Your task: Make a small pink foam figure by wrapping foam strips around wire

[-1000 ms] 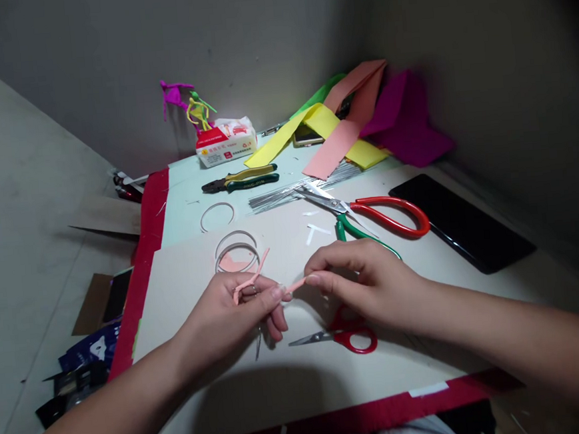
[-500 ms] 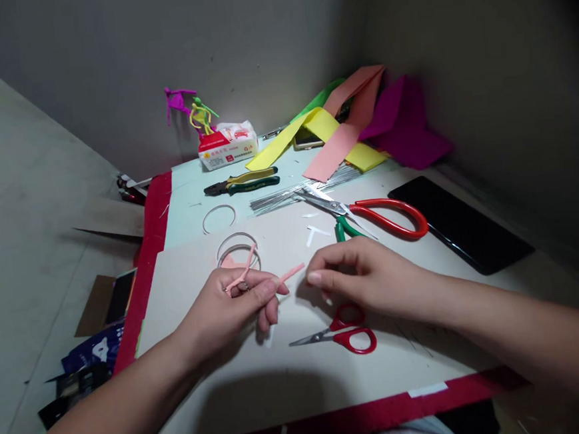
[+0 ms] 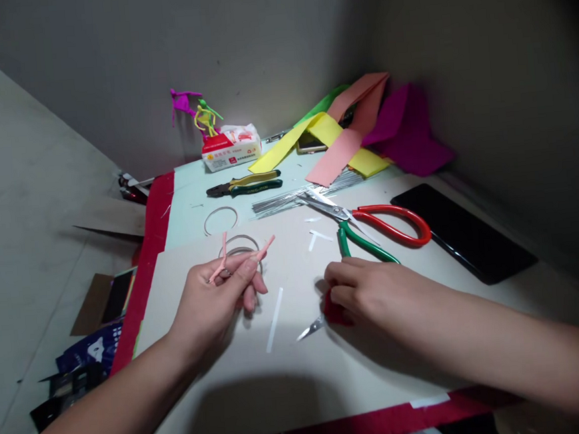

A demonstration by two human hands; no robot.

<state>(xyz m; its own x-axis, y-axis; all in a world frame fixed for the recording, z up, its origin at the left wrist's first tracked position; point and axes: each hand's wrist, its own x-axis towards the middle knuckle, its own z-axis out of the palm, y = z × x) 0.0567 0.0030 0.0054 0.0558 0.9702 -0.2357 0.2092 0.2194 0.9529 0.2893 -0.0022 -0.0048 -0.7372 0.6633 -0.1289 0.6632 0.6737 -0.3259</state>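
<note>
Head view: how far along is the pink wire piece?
A magenta wire figure and a yellow-green wire figure look finished. The left hand holds the pink-wrapped wire piece; the right hand rests on red-handled scissors. Left to use: bare wires and coloured paper strips.

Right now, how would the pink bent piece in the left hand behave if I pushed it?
The pink bent piece is probably light: the left hand holds it in a loose pinch. It seems fairly stiff, its thin arms standing straight out. Set down, it may tip, since the arms point different ways.
</note>
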